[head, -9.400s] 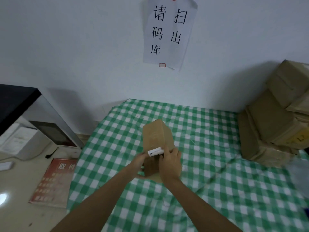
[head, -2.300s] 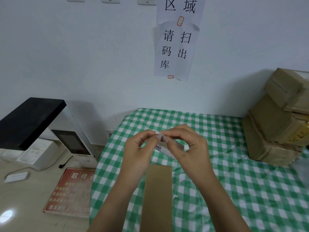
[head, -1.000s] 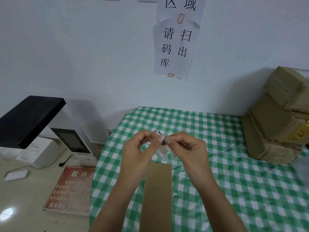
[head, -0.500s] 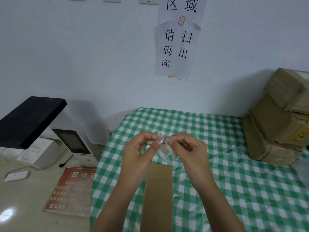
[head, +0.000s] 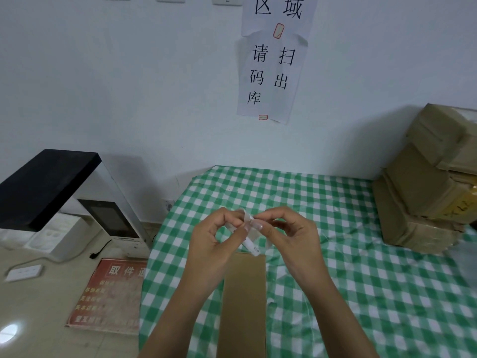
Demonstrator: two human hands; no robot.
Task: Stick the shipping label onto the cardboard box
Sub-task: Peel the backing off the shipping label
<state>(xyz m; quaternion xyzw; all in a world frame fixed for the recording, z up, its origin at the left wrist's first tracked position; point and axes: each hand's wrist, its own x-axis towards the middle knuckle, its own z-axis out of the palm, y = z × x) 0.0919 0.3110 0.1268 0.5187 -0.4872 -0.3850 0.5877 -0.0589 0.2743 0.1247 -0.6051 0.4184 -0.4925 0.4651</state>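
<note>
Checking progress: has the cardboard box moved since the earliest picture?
Yes. The cardboard box now lies flat on the checked tablecloth, nearer the person, no longer held upright.

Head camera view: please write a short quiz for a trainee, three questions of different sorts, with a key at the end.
1. True or false: the small white shipping label is already stuck on the long brown cardboard box.
2. Which hands hold the label? A) only the left hand B) only the right hand C) both hands
3. Fill in: the box lies flat on the green and white checked ____.

Key: 1 false, the label is pinched in the fingers above the far end of the box. 2 C. 3 tablecloth.
</note>
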